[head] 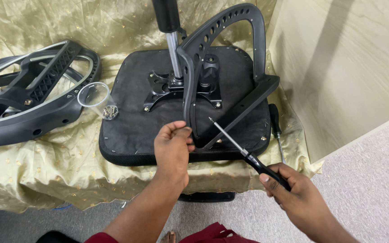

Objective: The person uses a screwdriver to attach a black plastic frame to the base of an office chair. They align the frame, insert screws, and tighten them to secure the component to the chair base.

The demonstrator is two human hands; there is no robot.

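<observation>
Two hands at an upturned chair seat (131,130).
Left hand (173,150) grips the black armrest (190,90); right hand (293,191) grasps a screwdriver (244,153).

I log: crumpled gold satin cloth (59,166) draped over the low bench; pale wood-grain panel (338,67) standing at right; grey short-pile carpet floor (370,180) below; soft, even indoor light.

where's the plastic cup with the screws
In the head view the clear plastic cup lies tipped on the gold cloth, left of the upturned seat cushion and beside the black chair backrest frame.
</observation>
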